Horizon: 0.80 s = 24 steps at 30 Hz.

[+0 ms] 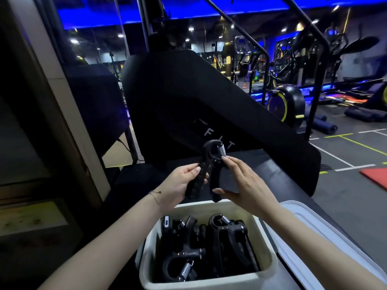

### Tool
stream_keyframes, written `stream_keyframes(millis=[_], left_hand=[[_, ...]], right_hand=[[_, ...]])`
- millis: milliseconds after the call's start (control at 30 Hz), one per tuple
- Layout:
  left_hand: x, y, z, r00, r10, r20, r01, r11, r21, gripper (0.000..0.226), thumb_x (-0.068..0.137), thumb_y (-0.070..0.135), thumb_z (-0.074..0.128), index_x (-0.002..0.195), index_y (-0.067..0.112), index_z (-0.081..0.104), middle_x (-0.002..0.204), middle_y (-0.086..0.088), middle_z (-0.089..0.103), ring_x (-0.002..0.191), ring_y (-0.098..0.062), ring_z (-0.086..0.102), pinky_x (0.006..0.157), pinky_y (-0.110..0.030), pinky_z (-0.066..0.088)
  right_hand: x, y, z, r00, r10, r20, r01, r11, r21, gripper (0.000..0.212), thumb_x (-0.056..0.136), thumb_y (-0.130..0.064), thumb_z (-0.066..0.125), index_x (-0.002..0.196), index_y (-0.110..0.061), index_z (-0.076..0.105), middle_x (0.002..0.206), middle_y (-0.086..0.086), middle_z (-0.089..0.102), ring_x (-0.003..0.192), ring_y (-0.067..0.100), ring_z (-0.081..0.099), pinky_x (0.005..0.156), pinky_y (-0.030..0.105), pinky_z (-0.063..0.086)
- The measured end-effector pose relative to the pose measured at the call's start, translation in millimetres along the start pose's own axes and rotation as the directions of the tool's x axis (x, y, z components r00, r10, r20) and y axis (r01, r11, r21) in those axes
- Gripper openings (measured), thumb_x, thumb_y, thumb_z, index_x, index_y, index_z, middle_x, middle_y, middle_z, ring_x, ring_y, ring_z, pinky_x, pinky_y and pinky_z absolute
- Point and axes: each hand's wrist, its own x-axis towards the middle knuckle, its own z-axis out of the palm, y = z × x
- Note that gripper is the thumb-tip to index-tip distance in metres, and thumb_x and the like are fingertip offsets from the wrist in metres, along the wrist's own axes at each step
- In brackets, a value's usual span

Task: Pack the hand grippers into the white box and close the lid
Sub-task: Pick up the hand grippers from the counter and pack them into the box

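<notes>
1. Gripping one handle, the left hand holds a black hand gripper upright.
2. Fingers of the right hand pinch it near the spring.
3. Just below both hands sits the white box, already holding several packed grippers.
4. Right of the box, under the right forearm, lies its lid.

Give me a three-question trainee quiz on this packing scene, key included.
1. True or false: the white box already holds several hand grippers.
2. Which hand has its grip on one handle of the raised hand gripper? A left, B right
3. Fill in: the lid lies to the ___ of the box.

Key: 1 true; 2 A; 3 right. The right hand only pinches near the spring.
</notes>
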Motion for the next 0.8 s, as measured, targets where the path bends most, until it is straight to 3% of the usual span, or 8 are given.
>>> stream_keyframes(millis=[167,267,333,433,500,600,700,800], left_hand=[[-15.4,-24.8,16.0,0.984,-0.152,-0.092,0.133,0.974,-0.181,0.033,0.101,0.017,0.031,0.084,0.006,0.058,0.075,-0.007,0.056,0.061,-0.013,0.049,0.054,-0.026,0.034],[-19.8,-44.8,20.0,0.960,-0.261,-0.098,0.233,0.944,-0.235,0.033,0.099,0.029,0.038,0.078,0.011,0.057,0.065,-0.002,0.054,0.058,-0.013,0.040,0.051,-0.027,0.026],[-25.5,-53.2,22.8,0.957,-0.279,-0.078,0.260,0.945,-0.198,0.034,0.097,0.038,0.044,0.076,0.013,0.055,0.060,0.001,0.050,0.054,-0.012,0.035,0.048,-0.026,0.021],[-35.1,-54.5,26.6,0.970,-0.241,-0.028,0.232,0.955,-0.183,0.028,0.094,0.037,0.050,0.080,0.013,0.054,0.066,0.001,0.050,0.052,-0.009,0.043,0.045,-0.020,0.032],[-42.7,-45.7,27.7,0.988,-0.155,0.024,0.157,0.980,-0.127,0.024,0.090,0.037,0.054,0.086,0.013,0.058,0.070,0.003,0.055,0.056,-0.007,0.049,0.047,-0.018,0.037],[-46.4,-34.8,28.5,0.999,-0.023,0.045,0.022,1.000,0.020,0.028,0.092,0.031,0.053,0.105,0.010,0.066,0.074,0.006,0.067,0.065,-0.006,0.062,0.056,-0.015,0.048],[-41.2,-23.2,32.5,0.996,0.077,-0.053,-0.075,0.996,0.052,0.050,0.075,0.055,0.060,0.104,0.016,0.071,0.086,0.001,0.069,0.076,-0.013,0.061,0.066,-0.018,0.047],[-31.9,-21.9,35.9,0.998,0.060,-0.022,-0.060,0.998,-0.015,0.053,0.077,0.062,0.048,0.101,0.023,0.073,0.105,0.006,0.071,0.104,-0.008,0.062,0.099,-0.029,0.041]], right_hand=[[-12.6,-9.1,-2.7,0.977,0.095,0.193,-0.129,0.977,0.168,0.077,0.075,-0.059,0.058,0.138,-0.017,0.041,0.135,-0.004,0.047,0.122,0.010,0.047,0.098,0.023,0.040],[-23.8,-7.9,1.4,0.925,0.197,0.324,-0.304,0.895,0.327,0.056,0.078,-0.044,0.069,0.128,-0.028,0.051,0.121,-0.010,0.054,0.110,0.004,0.052,0.096,0.023,0.043],[-31.0,-7.4,6.9,0.887,0.305,0.346,-0.447,0.753,0.483,0.038,0.075,-0.035,0.075,0.109,-0.032,0.060,0.106,-0.004,0.064,0.097,0.012,0.061,0.089,0.030,0.049],[-34.4,-9.8,5.9,0.779,0.459,0.428,-0.611,0.402,0.682,0.033,0.074,-0.021,0.077,0.104,-0.021,0.063,0.094,0.005,0.070,0.079,0.016,0.067,0.071,0.028,0.054],[-31.8,-7.3,-7.8,0.738,0.413,0.534,-0.663,0.295,0.688,0.025,0.078,-0.015,0.074,0.102,-0.014,0.070,0.087,0.004,0.072,0.077,0.013,0.068,0.069,0.024,0.053],[-26.8,-1.2,-31.3,0.813,0.281,0.509,-0.582,0.395,0.711,0.011,0.072,-0.009,0.077,0.081,-0.016,0.075,0.076,0.001,0.074,0.074,0.011,0.068,0.066,0.021,0.055],[-24.3,-6.1,-42.2,0.958,0.209,0.197,-0.285,0.595,0.752,0.014,0.064,-0.016,0.078,0.075,-0.018,0.070,0.073,-0.009,0.069,0.064,0.000,0.061,0.063,0.013,0.049],[-31.4,-7.5,-38.7,0.989,0.138,-0.045,-0.083,0.793,0.604,0.021,0.067,-0.013,0.080,0.073,-0.025,0.065,0.077,-0.015,0.060,0.068,-0.001,0.059,0.063,0.011,0.046]])
